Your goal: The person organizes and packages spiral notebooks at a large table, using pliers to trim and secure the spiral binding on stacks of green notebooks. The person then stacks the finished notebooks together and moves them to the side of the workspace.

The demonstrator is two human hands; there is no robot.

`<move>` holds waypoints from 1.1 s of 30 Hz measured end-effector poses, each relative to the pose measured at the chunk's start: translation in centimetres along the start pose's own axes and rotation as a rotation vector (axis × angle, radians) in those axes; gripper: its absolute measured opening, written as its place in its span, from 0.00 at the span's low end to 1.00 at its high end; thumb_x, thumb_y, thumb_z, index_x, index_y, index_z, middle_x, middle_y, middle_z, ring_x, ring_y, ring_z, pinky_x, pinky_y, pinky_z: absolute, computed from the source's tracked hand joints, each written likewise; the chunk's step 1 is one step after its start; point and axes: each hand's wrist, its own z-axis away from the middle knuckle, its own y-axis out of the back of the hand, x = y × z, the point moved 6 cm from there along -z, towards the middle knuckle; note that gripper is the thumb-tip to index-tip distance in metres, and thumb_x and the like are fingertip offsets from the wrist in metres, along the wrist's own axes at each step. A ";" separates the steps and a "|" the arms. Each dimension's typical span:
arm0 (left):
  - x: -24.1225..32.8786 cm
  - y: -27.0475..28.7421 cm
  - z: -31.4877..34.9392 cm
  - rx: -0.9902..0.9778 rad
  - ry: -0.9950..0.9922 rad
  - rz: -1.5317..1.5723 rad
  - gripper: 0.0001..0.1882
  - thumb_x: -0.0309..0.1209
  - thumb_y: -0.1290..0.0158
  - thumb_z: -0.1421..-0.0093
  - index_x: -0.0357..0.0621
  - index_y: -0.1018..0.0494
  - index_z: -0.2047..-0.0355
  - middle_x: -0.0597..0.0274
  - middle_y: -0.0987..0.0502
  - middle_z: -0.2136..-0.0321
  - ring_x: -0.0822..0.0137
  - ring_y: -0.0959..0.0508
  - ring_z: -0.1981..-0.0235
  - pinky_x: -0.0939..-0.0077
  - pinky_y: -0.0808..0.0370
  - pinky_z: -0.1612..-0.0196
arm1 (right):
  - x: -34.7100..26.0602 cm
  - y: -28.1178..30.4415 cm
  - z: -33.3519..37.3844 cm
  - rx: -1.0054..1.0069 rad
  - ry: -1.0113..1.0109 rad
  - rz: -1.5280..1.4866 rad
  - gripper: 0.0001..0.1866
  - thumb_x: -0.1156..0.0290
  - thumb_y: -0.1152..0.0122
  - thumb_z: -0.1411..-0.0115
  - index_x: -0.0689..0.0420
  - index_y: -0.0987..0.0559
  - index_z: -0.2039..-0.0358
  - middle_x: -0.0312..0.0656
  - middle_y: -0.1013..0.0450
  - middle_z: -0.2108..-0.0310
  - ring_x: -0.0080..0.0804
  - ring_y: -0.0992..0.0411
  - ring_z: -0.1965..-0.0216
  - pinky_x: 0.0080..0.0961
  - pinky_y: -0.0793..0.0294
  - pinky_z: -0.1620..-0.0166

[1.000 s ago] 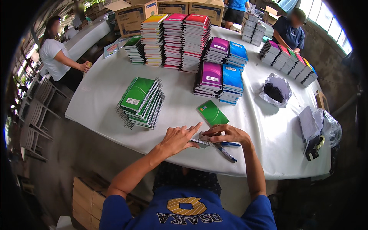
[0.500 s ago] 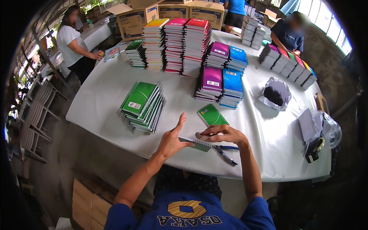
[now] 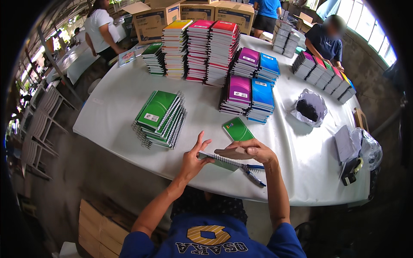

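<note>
The left hand (image 3: 192,161) is pinching one end of the spiral notebook (image 3: 224,164), which is stretching toward four o'clock from that grip, its long coil edge facing up. The right hand (image 3: 254,152) is bending just over the coil; I cannot tell whether it is gripping anything. At ten o'clock, a white sticker (image 3: 151,117) is showing on the green notebook stack (image 3: 160,105).

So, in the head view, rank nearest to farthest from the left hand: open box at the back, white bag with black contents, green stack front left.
From the left hand:
1. Green stack, ahead and left.
2. White bag, across to the right.
3. Open box, far back.
</note>
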 end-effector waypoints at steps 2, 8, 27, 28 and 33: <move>0.2 -0.3 0.2 -0.034 0.077 -0.031 0.57 0.38 0.32 0.55 0.54 0.56 0.30 0.55 0.25 0.46 0.59 0.22 0.49 0.71 0.25 0.54 | -0.5 -0.9 -0.7 -0.023 -0.201 0.200 0.29 0.50 0.43 0.42 0.62 0.21 0.51 0.49 0.24 0.54 0.40 0.27 0.53 0.33 0.33 0.45; -0.1 -0.3 0.0 -0.053 0.096 -0.043 0.57 0.33 0.32 0.54 0.53 0.58 0.30 0.55 0.26 0.46 0.55 0.24 0.46 0.67 0.24 0.56 | -0.7 -1.2 -1.0 -0.035 -0.255 0.282 0.32 0.47 0.40 0.47 0.60 0.21 0.50 0.48 0.25 0.53 0.41 0.28 0.51 0.33 0.33 0.45; -0.1 -0.3 -1.2 -0.458 0.077 0.193 0.32 0.39 0.39 0.43 0.47 0.34 0.39 0.62 0.27 0.44 0.68 0.33 0.38 0.72 0.36 0.37 | -3.2 4.8 6.5 0.392 -0.245 0.757 0.21 0.60 0.34 0.44 0.59 0.19 0.53 0.52 0.25 0.59 0.43 0.23 0.62 0.31 0.23 0.58; -0.3 -0.3 -1.1 -0.460 0.076 0.194 0.32 0.39 0.39 0.43 0.47 0.34 0.39 0.62 0.27 0.44 0.68 0.33 0.38 0.72 0.36 0.37 | -3.0 5.6 7.4 0.421 -0.291 0.962 0.20 0.64 0.31 0.47 0.58 0.20 0.55 0.52 0.27 0.54 0.45 0.26 0.55 0.34 0.27 0.53; 0.4 1.1 0.0 -0.284 0.189 0.075 0.25 0.40 0.43 0.40 0.45 0.28 0.44 0.62 0.24 0.46 0.68 0.26 0.44 0.76 0.28 0.46 | -1.3 0.1 10.4 0.698 -0.398 1.302 0.26 0.64 0.32 0.48 0.51 0.25 0.48 0.47 0.35 0.47 0.46 0.38 0.44 0.46 0.41 0.43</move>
